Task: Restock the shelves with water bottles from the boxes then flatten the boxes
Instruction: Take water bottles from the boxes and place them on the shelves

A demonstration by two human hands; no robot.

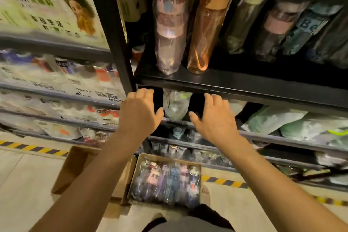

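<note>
Both hands are loosely spread and hold nothing. The left hand (139, 113) and right hand (214, 118) flank a wrapped clear bottle (175, 105), with dark open gaps on either side and fingertips just under the black shelf edge (244, 91). Pink (168, 30) and orange (205, 32) bottles stand above. A box (199, 182) of bottles sits on the floor below.

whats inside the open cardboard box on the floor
The box holds plastic-wrapped bottles packed tightly together, in pink, blue and purple. Only the top of the load shows; anything beneath those bottles, and the bottom of the box, is covered.
</note>
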